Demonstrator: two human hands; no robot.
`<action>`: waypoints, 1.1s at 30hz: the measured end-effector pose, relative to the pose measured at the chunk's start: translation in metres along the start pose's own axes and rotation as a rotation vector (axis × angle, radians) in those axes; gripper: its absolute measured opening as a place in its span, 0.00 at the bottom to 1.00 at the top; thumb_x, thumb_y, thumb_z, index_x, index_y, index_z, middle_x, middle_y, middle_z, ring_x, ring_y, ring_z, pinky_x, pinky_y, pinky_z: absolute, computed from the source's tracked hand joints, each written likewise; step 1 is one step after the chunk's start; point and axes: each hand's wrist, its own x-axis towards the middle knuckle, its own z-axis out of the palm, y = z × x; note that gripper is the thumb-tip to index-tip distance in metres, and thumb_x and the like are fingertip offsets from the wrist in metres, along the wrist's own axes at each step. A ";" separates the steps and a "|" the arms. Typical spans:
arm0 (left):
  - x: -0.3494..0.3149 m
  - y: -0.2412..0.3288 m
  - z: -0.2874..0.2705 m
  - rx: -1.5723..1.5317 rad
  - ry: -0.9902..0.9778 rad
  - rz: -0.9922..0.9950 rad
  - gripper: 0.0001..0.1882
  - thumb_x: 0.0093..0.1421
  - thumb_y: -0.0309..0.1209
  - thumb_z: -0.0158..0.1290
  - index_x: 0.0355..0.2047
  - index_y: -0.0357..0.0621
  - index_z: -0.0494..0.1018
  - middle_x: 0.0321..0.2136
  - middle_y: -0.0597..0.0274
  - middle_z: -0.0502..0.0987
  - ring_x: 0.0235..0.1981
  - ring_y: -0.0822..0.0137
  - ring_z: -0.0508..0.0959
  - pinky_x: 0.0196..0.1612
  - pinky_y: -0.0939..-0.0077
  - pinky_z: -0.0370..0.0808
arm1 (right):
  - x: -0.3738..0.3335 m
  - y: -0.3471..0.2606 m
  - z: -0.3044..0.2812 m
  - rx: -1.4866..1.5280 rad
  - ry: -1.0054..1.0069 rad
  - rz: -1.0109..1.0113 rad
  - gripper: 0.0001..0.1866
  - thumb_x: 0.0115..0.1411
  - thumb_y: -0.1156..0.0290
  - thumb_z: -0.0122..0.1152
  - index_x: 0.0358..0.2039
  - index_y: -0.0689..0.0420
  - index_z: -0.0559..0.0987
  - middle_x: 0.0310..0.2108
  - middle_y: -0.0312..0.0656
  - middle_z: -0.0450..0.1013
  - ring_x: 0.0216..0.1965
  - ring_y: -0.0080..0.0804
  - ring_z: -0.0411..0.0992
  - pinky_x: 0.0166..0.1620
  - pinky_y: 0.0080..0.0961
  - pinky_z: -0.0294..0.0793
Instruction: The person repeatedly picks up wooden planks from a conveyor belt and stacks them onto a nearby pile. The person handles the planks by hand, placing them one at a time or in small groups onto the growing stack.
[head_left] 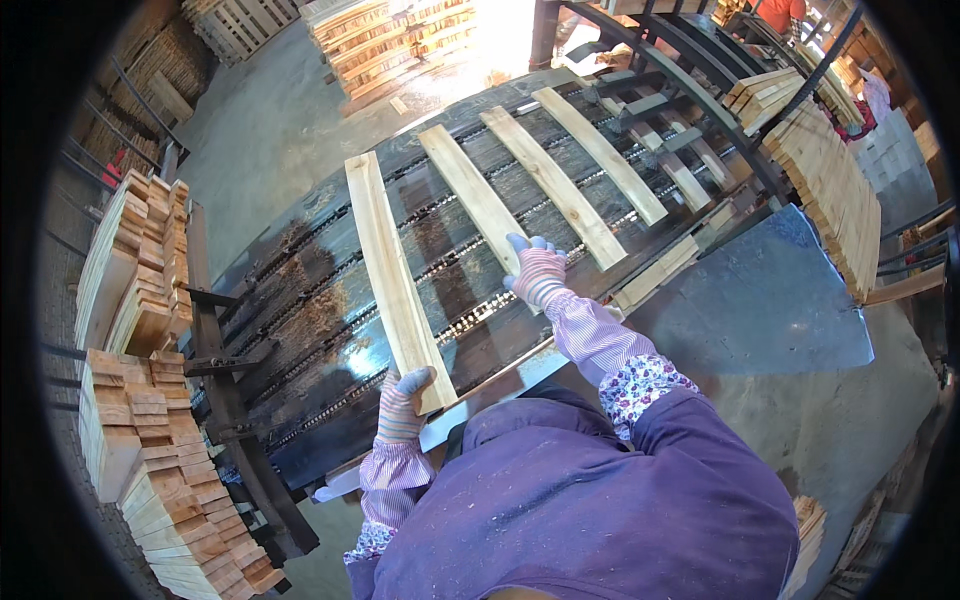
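Note:
Several long pale wooden boards lie apart across a dark chain conveyor. My left hand (402, 408), in a striped knit glove, grips the near end of the leftmost wooden board (392, 285), its thumb on top and its other fingers partly hidden. Over the near part of the second wooden board (470, 190) is my right hand (538, 272), also gloved, with its fingers curled across the wood. To the right rest a third wooden board (552, 185) and a fourth wooden board (600, 155), touched by neither hand.
Stacks of cut boards (165, 430) stand left of the conveyor (300, 330). A pallet of timber (385, 45) is beyond it. At right are a blue-grey metal sheet (770, 300), a board stack (825, 190) and a dark machine frame (690, 90). Another person (778, 14) shows far right.

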 end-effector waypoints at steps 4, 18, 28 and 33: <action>-0.002 -0.009 0.011 -0.035 -0.016 -0.024 0.34 0.55 0.29 0.62 0.63 0.42 0.68 0.43 0.57 0.79 0.40 0.59 0.83 0.42 0.61 0.86 | -0.002 0.023 -0.024 0.376 0.106 -0.087 0.48 0.48 0.54 0.79 0.70 0.38 0.69 0.61 0.54 0.70 0.65 0.54 0.69 0.67 0.46 0.69; 0.007 -0.028 0.059 -0.029 0.028 -0.097 0.34 0.55 0.31 0.63 0.62 0.40 0.69 0.46 0.57 0.79 0.46 0.60 0.82 0.48 0.61 0.83 | 0.033 0.082 -0.053 0.097 -0.055 0.064 0.59 0.49 0.55 0.78 0.77 0.33 0.53 0.63 0.55 0.70 0.68 0.53 0.68 0.68 0.51 0.67; 0.038 -0.057 0.083 -0.024 0.054 -0.077 0.32 0.55 0.30 0.63 0.61 0.42 0.71 0.46 0.58 0.81 0.47 0.60 0.82 0.53 0.62 0.81 | 0.057 0.169 -0.099 0.130 0.149 0.018 0.57 0.46 0.57 0.81 0.75 0.39 0.58 0.63 0.55 0.70 0.64 0.52 0.71 0.66 0.46 0.70; 0.041 -0.046 0.127 -0.083 0.053 -0.077 0.31 0.55 0.29 0.63 0.60 0.40 0.69 0.40 0.55 0.80 0.38 0.58 0.83 0.41 0.61 0.85 | 0.080 0.167 -0.094 -0.177 -0.065 0.124 0.66 0.54 0.53 0.76 0.80 0.32 0.36 0.68 0.52 0.65 0.66 0.52 0.70 0.66 0.49 0.66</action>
